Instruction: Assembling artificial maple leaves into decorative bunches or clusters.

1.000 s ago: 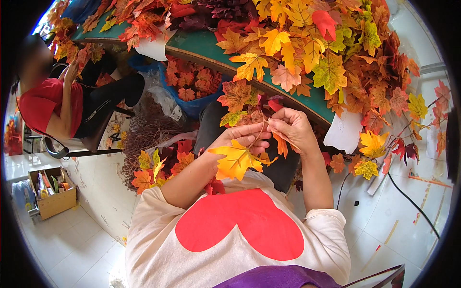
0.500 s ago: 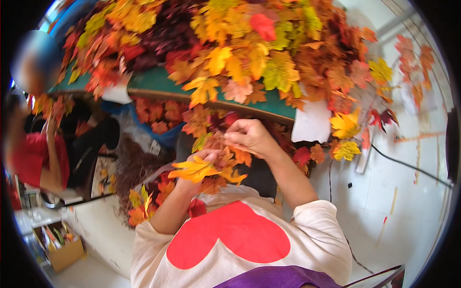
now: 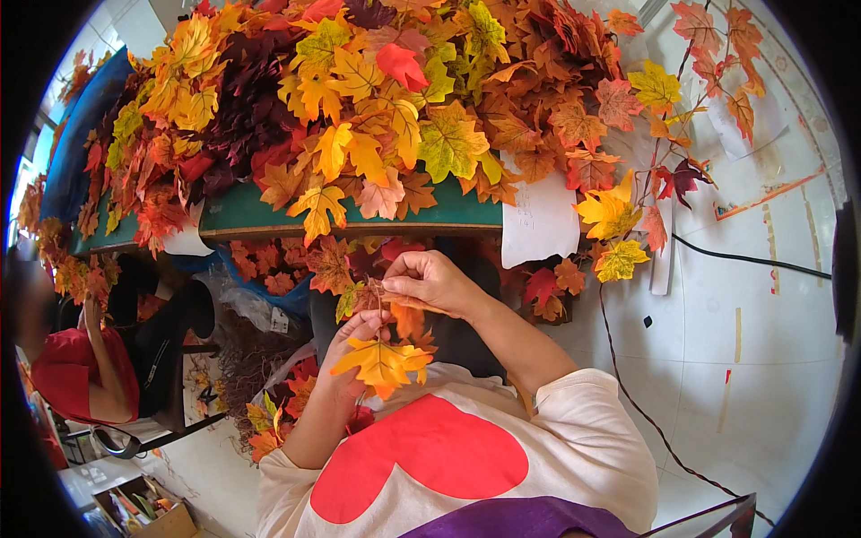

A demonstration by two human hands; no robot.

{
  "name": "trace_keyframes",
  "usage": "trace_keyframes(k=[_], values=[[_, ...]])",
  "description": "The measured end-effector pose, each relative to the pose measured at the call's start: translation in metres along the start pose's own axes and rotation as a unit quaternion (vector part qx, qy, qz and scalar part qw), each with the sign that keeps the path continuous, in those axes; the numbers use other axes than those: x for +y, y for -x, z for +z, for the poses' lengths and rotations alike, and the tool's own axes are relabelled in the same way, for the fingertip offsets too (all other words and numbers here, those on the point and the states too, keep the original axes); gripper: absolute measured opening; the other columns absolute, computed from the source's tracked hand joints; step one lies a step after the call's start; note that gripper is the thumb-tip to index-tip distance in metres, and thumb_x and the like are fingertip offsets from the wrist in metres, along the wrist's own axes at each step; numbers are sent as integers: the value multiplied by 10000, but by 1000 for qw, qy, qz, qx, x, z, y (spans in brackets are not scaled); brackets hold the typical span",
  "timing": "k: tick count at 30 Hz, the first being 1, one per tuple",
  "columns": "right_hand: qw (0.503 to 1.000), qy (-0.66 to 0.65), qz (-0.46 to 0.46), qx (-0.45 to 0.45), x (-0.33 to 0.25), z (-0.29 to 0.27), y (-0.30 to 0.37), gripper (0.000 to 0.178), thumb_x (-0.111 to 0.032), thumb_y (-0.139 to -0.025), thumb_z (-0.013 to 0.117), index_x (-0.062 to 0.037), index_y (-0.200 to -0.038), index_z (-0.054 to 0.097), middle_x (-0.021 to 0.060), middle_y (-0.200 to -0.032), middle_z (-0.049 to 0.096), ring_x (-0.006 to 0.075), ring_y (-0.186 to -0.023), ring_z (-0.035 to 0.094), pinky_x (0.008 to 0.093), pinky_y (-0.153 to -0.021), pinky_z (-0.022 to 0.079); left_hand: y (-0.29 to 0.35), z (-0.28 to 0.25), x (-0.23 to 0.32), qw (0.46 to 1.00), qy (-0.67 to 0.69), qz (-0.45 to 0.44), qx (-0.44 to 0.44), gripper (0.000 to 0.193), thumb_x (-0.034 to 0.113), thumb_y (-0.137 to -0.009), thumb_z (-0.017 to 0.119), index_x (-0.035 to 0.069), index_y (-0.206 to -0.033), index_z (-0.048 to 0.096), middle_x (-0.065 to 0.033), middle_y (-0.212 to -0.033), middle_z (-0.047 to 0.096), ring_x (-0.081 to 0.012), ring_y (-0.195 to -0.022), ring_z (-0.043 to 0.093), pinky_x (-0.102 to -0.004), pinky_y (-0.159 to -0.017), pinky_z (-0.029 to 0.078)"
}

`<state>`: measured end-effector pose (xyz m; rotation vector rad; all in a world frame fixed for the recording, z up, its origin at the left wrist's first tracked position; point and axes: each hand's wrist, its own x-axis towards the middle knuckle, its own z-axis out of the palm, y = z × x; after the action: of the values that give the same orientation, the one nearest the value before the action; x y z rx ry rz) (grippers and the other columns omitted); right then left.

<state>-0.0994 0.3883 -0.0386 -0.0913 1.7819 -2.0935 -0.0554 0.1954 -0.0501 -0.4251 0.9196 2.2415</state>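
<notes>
In front of my chest hangs a garland of artificial maple leaves, with a yellow-orange leaf (image 3: pixel 383 362) lowest and an orange leaf (image 3: pixel 408 320) just above it. My left hand (image 3: pixel 355 339) is closed in a pinch on the garland's stem, behind the yellow-orange leaf. Slightly higher and to the right, my right hand (image 3: pixel 430 282) pinches the same garland with thumb and forefinger. An orange-brown leaf edge shows under its fingers. The exact spot between the fingertips is too small to make out.
A green table (image 3: pixel 359 209) ahead bears heaped orange, yellow and dark red leaves. White paper (image 3: pixel 540 220) hangs over its edge. Below it stands a blue bag (image 3: pixel 285 298) of leaves. A person in a red shirt (image 3: pixel 90 372) sits at left. A black cable (image 3: pixel 753 257) crosses the floor at right.
The view has shifted, so the table sits lower and more leftward. My hands have drawn closer to each other on the garland, and the yellow-orange leaf now hangs below my left fingers.
</notes>
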Motion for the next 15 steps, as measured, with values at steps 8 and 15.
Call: trace_keyframes(k=[8,15], values=[[686,520,-279,426,-36,-63,0,442,-203,-795,632,-10,-1153,459,269,-1208,418,398,-1135,401,434,-942,342,-4,0,5,999,48,4,21,163,115,-832,610,50,-973,559,-55,-761,604,-154,-652,605,-281,-588,525],[735,540,-150,382,-25,-69,-70,633,-415,-817,564,50,-1200,371,382,-1244,311,534,-1185,289,563,-988,227,-9,-3,-3,998,56,-9,16,125,110,-836,601,65,-943,556,-57,-736,604,-162,-635,601,-286,-586,523]])
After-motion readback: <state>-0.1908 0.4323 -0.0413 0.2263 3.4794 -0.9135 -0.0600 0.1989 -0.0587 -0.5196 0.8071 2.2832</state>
